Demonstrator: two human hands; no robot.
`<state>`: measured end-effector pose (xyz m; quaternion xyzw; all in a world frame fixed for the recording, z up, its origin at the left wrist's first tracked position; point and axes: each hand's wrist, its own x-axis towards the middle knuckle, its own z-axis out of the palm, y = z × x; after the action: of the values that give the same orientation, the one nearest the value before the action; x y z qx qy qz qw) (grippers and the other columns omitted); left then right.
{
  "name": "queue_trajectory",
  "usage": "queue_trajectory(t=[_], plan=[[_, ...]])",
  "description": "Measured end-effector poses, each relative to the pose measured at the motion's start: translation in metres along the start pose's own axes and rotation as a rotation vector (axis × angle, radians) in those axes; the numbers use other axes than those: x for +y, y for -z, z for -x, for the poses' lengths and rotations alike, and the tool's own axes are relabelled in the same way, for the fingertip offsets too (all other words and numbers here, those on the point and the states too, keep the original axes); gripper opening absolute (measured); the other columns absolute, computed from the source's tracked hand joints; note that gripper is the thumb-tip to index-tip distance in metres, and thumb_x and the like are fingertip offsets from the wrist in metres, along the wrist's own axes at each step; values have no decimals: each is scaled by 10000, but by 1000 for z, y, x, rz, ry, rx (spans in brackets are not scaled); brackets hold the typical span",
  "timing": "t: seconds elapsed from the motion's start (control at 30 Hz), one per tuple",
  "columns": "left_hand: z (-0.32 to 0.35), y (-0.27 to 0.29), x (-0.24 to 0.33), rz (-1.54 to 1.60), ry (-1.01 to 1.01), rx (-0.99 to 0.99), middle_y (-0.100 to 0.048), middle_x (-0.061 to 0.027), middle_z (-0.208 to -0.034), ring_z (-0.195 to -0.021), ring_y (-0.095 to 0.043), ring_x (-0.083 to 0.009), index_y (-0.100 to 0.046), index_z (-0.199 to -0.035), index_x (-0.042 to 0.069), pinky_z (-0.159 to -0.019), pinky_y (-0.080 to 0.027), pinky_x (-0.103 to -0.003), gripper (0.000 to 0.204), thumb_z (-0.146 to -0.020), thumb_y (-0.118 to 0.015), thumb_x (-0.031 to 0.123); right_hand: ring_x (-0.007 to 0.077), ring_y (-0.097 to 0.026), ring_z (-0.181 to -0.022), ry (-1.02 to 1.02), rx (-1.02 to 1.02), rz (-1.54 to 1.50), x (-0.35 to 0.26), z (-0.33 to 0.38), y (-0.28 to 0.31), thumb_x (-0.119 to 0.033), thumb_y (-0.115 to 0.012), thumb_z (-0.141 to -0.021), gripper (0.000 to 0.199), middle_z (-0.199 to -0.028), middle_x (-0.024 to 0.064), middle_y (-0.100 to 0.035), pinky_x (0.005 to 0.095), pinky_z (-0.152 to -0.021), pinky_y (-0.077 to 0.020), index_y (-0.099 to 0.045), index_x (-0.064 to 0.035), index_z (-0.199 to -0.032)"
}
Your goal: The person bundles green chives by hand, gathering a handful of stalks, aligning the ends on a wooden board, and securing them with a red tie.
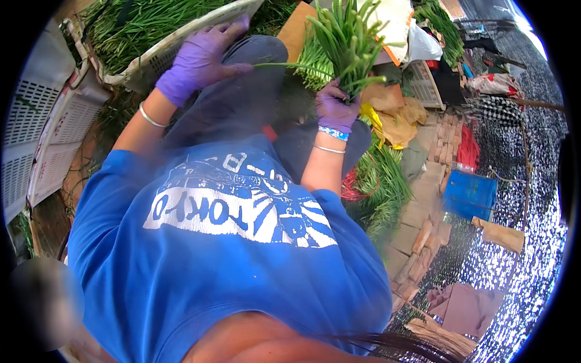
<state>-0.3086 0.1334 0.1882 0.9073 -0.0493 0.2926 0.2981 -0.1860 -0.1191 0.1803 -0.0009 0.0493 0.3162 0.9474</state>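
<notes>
My right hand (338,109), in a purple glove, is closed around a bunch of long green stems (348,45) that look like flowering chives. The bunch stands upright above my right knee. One thin stem (281,65) sticks out sideways from the bunch towards my left hand (206,54), also gloved in purple. Its end meets the tip of my left thumb. The left thumb and fingers are spread apart, with the fingers over my left knee beside the rim of a white plastic crate (175,43). Loose green stalks (136,30) fill that crate.
More white crates (54,121) stand at the left. Another green bundle (315,57) lies beyond my knees, and loose greens (384,187) lie by my right side. Along the right run a brick edge (417,254), a blue container (469,195) and shiny dark sheeting (520,266).
</notes>
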Motion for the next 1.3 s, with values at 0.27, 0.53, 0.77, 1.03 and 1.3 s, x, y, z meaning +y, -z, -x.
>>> queue_trajectory(t=[0.27,0.53,0.77,1.03,1.3], plan=[[15,-50,11,139,126,-244,-581,-175,-750,-645,-549,-343,-573,-961,75,-603,-442,-400,285,-775,-536,287,239,-567,-850,209,-16,612,13,-5,-13,-270,-464,-839,208,-864,63,-607,400,-760,-461,-567,-90,-824],[48,47,-50,-287,547,-512,-609,-130,-859,-762,-601,-219,-533,-1079,93,-655,-463,-307,317,-809,-515,258,280,-580,-791,439,-77,629,-21,26,-35,-279,-442,-841,262,-813,98,-613,408,-751,-457,-574,-82,-732],[31,57,4,679,430,-38,-545,-114,-1100,-977,-545,-185,-459,-1180,20,-860,-418,-290,378,-823,-536,118,293,-553,-875,380,-173,792,-17,30,-45,-267,-462,-821,242,-909,178,-585,448,-816,-425,-570,-74,-721],[14,21,39,993,522,-300,-628,-71,-840,-762,-563,-93,-605,-912,-27,-721,-449,-227,233,-768,-617,155,372,-556,-822,307,-338,776,-21,30,-47,-264,-421,-827,254,-945,280,-543,507,-789,-428,-492,-38,-735],[26,10,36,448,359,86,-629,-79,-737,-658,-597,-124,-618,-794,-25,-589,-483,-235,133,-743,-586,94,372,-564,-805,397,-337,1024,-11,37,-46,-201,-474,-795,249,-907,297,-551,471,-792,-433,-532,35,-744]])
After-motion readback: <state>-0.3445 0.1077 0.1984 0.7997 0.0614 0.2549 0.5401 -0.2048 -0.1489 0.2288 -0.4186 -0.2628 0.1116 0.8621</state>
